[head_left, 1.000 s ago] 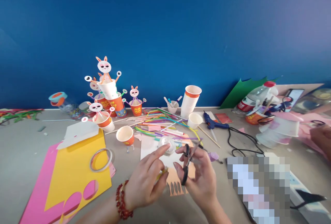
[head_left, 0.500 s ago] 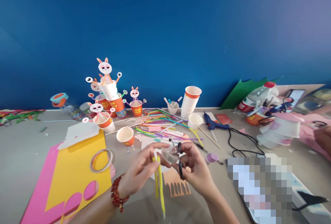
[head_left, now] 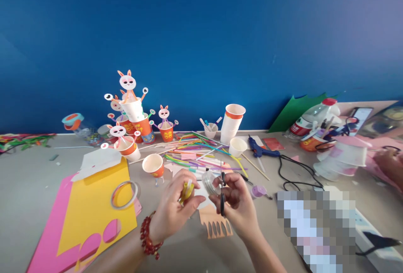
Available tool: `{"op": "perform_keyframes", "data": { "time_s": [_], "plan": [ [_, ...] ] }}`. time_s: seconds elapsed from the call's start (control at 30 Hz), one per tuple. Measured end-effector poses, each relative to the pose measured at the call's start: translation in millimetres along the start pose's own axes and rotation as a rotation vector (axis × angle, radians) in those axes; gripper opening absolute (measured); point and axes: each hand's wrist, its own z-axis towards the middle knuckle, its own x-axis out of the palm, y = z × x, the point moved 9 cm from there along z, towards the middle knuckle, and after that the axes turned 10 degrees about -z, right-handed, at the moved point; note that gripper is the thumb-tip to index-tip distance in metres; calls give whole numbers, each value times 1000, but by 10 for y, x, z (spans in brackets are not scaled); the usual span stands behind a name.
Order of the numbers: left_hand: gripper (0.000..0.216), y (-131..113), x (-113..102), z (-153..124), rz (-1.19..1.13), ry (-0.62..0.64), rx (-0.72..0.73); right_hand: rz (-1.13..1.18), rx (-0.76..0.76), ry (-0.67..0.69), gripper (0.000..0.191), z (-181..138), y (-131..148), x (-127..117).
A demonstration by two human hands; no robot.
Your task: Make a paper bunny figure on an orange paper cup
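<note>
two hands of mine are up over the middle of the table. my left hand, a red bead bracelet round its wrist, has its fingers curled in around a yellow bundle, a pale end poking up; my thumb stretches out to the side, toward the other hand. my right hand is closed in at the handle loops of some black-handled scissors, which stand nearly upright, thin blades pointing up and away from me. just beside those fingers is a clear roll; whether i have hold of it as well or only touch it, i cannot tell.

below and between my hands lie a white paper and, nearer me, a peach paper with a row of slits along its near edge. coloured stems are strewn farther back. an orange cup sits beyond my left hand, and a blue glue gun lies farther back to the right. off to my left, a tape ring rests at the edge of a yellow sheet, itself overlapping a pink sheet. at the far right, another person's hand is near pink paper.
</note>
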Motion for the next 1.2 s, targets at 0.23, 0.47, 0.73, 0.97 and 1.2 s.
{"op": "perform_keyframes", "data": {
  "time_s": [0.23, 0.47, 0.73, 0.97, 1.2],
  "plan": [
    [14, -183, 97, 157, 156, 24, 69, -61, -75, -40, 37, -24, 61, -21],
    [11, -189, 105, 149, 167, 18, 39, -95, -128, -83, 35, -21, 98, -59],
    [7, -105, 99, 124, 175, -4, -5, -79, -135, -91, 36, -16, 85, -46],
    [8, -82, 144, 86, 138, 0, 1, -63, -104, -102, 37, -8, 49, -55],
    [11, -77, 148, 57, 145, -25, 63, -51, -71, -99, 37, -4, 67, -36]
  ]
}}
